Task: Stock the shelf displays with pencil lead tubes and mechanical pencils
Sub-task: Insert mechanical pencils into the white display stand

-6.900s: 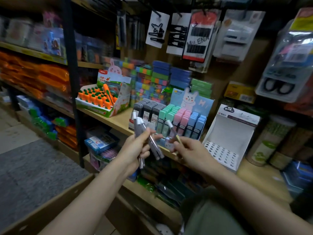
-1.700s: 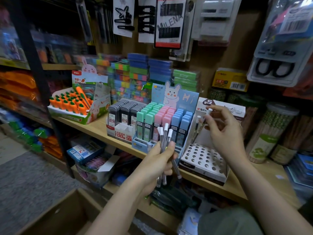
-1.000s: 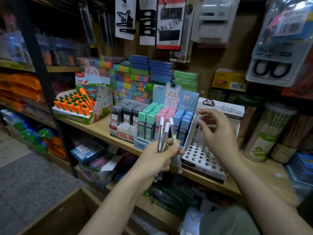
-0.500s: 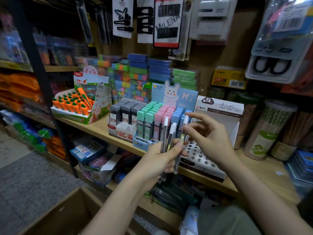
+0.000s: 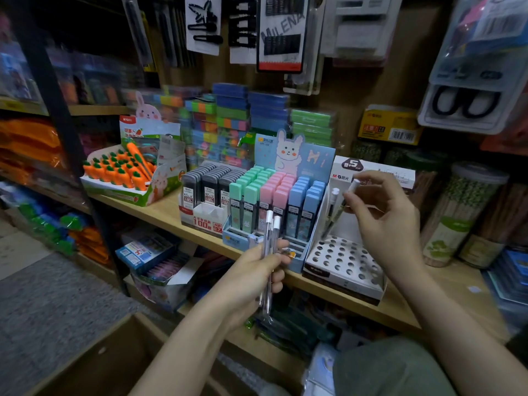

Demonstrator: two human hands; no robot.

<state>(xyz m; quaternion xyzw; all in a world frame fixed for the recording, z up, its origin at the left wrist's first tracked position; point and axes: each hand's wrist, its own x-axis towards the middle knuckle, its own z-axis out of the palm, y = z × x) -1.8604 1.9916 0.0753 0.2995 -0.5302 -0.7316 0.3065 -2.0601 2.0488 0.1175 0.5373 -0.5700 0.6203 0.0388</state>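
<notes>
Plainly the risk is a missed hole: the right hand (image 5: 380,221) pinches one mechanical pencil (image 5: 340,208) at a slant over the white holed display (image 5: 340,261) near the shelf's front edge — too steep a tilt and its tip skids off. One pencil (image 5: 331,207) already stands there; the left hand (image 5: 251,278) grips two spare pencils (image 5: 270,252) — pastel lead tubes (image 5: 274,195) fill the neighbouring box.

I see the wooden shelf (image 5: 160,212) carrying a carrot display box (image 5: 134,181) at its left, lead tube trays (image 5: 251,207) mid-shelf, a white holed pencil stand (image 5: 343,261) beside them.
</notes>
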